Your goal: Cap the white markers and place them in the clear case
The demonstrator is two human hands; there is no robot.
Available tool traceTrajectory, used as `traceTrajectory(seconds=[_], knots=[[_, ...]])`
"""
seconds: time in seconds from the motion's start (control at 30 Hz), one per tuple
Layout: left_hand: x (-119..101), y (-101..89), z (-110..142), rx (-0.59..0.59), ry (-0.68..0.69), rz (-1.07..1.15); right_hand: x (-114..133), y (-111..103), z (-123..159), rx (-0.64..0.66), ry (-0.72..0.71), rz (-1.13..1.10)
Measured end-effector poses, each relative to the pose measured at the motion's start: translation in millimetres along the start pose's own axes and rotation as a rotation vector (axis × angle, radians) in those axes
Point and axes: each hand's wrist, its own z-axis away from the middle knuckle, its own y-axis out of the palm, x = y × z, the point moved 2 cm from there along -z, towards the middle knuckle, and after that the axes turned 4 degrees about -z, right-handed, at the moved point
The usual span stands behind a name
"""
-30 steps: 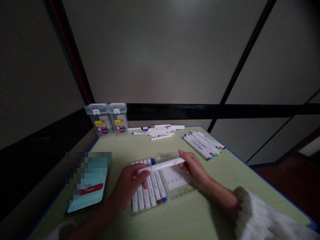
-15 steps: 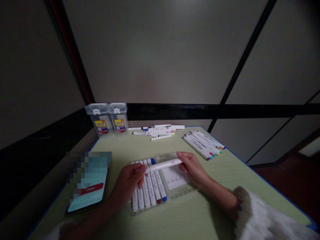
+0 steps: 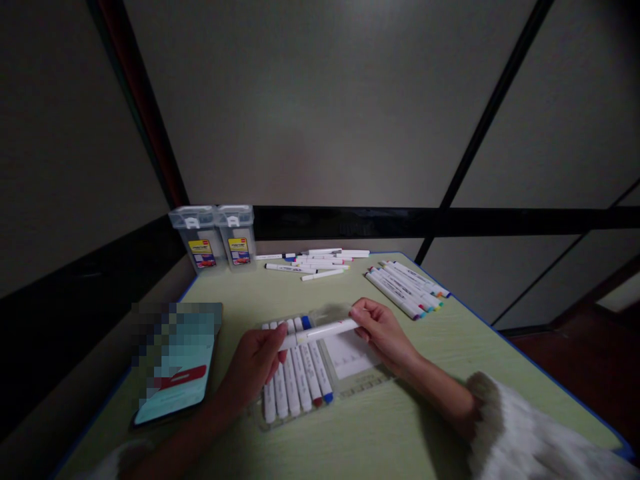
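Between my two hands a white marker [image 3: 325, 331] is held nearly level, its right end a little higher. My left hand [image 3: 260, 357] is closed on its left end, thumb on top. The fingers of my right hand [image 3: 380, 330] pinch the other end. Below it lies an open clear plastic case [image 3: 360, 387]. Its left half carries a row of white markers [image 3: 295, 387], a few with blue or dark red ends. A white paper insert [image 3: 345, 353] shows in the right half, partly behind my right hand.
Two clear lidded boxes [image 3: 200, 247] stand at the back left corner. Loose markers [image 3: 320, 261] lie along the back edge, and a row of markers [image 3: 407, 290] lies at the right. A phone or tablet [image 3: 180, 380] with a lit, partly blurred screen is at the left.
The marker has turned slightly about its length, so its small red print shows less. My left fingers have shifted a little left along it; my right hand has moved slightly up and left.
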Motion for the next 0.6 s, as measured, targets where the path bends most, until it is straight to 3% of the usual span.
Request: traceTrajectory(seconds=[0.33, 0.6], knots=[[0.1, -1.7, -1.2, -0.007, 0.003, 0.000, 4.3, 3.5, 0.4, 0.057, 0.058, -0.225], [2.4, 0.3, -3.5, 0.010, 0.085, -0.028, 2.1, 2.0, -1.2, 0.072, 0.066, -0.235]])
